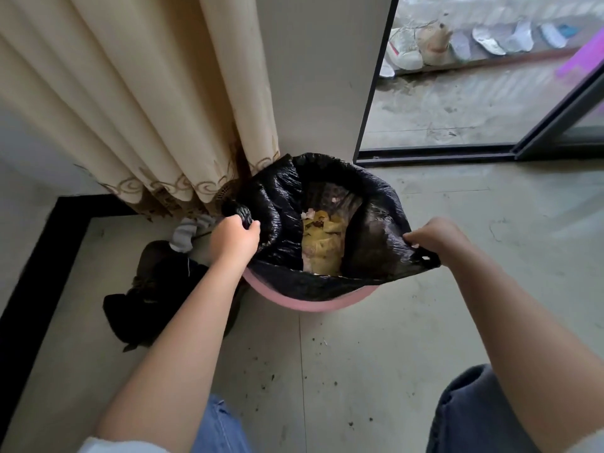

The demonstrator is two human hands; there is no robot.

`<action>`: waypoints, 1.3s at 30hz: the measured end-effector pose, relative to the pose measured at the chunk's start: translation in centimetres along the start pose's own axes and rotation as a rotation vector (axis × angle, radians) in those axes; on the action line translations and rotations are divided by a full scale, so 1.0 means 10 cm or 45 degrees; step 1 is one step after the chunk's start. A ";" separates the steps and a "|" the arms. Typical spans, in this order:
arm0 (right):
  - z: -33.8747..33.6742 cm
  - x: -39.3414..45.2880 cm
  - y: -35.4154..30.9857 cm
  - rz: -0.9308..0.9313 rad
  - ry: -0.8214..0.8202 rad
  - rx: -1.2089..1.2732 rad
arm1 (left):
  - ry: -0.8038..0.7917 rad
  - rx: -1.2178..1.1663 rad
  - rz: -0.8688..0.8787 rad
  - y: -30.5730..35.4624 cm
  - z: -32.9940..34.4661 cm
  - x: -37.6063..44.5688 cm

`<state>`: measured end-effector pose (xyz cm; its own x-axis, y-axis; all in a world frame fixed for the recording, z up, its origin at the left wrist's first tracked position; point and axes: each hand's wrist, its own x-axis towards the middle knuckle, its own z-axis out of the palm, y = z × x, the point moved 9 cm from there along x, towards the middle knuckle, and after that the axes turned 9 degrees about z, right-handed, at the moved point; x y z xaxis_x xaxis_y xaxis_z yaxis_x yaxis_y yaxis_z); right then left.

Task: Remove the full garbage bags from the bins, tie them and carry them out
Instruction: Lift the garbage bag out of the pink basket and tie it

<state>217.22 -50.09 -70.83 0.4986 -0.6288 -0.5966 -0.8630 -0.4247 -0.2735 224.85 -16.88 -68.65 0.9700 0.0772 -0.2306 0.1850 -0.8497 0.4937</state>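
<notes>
A black garbage bag (287,204) stands open inside a pink bin (294,299), of which only the near rim shows below the plastic. Yellowish scraps and paper (322,243) lie at the bottom of the bag. My left hand (233,238) grips a bunched handle of the bag at its left edge. My right hand (434,235) pinches the bag's right edge, pulled outward to a point. The bag's mouth is stretched wide between my two hands.
A beige curtain (147,109) hangs just behind and to the left of the bin. Dark clothing (157,295) lies heaped on the floor at the left. A sliding door frame (434,155) opens to a balcony with shoes (405,47). My knees show at the bottom.
</notes>
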 end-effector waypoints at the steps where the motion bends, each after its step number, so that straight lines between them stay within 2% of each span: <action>1: 0.00 0.02 0.00 0.008 -0.002 -0.033 | 0.044 0.032 0.046 0.04 -0.02 0.00; 4: 0.04 0.01 0.06 0.059 -0.062 -0.100 | 0.218 0.034 0.125 0.08 -0.14 -0.02; 7: 0.15 -0.05 0.12 0.086 -0.181 -0.213 | 0.369 0.002 0.038 -0.01 -0.28 -0.05; 9: 0.13 -0.07 0.09 0.033 -0.149 -0.353 | 0.466 -0.057 0.056 -0.03 -0.35 -0.07; 11: 0.01 -0.04 0.10 0.029 -0.048 -0.267 | 0.548 -0.157 0.200 0.04 -0.39 -0.07; 14: -0.20 0.04 0.17 0.074 0.114 0.196 | 0.532 -0.364 0.365 0.22 -0.37 -0.10; 16: -0.33 0.03 0.17 0.022 0.251 0.608 | 0.495 -0.530 0.424 0.34 -0.37 -0.10; 18: -0.42 -0.05 0.09 -0.073 0.335 0.893 | 0.456 -0.631 0.460 0.42 -0.36 -0.08; 22: -0.46 -0.09 0.01 -0.151 0.281 1.386 | 0.447 -0.985 0.380 0.39 -0.35 -0.01; 26: -0.58 -0.12 0.03 -0.189 0.365 1.673 | 0.485 -1.118 0.331 0.30 -0.43 -0.01; 30: -0.65 -0.25 -0.20 -0.365 0.162 1.941 | 0.501 -1.137 0.343 0.25 -0.51 -0.01; 33: -0.71 -0.43 -0.43 -0.561 -0.119 2.063 | 0.510 -1.369 0.471 0.36 -0.65 -0.09; 36: -0.79 -0.63 -0.65 -0.707 -0.374 2.119 | 0.402 -1.666 0.384 0.44 -0.63 -0.09; 39: -0.89 -0.67 -0.81 -0.632 -0.370 2.052 | 0.355 -1.822 0.292 0.50 -0.65 -0.10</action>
<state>221.59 -48.22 -57.88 0.8515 -0.4414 -0.2831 0.0641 0.6234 -0.7793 225.85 -17.82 -60.48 0.9666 0.2517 0.0481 -0.1390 0.3571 0.9237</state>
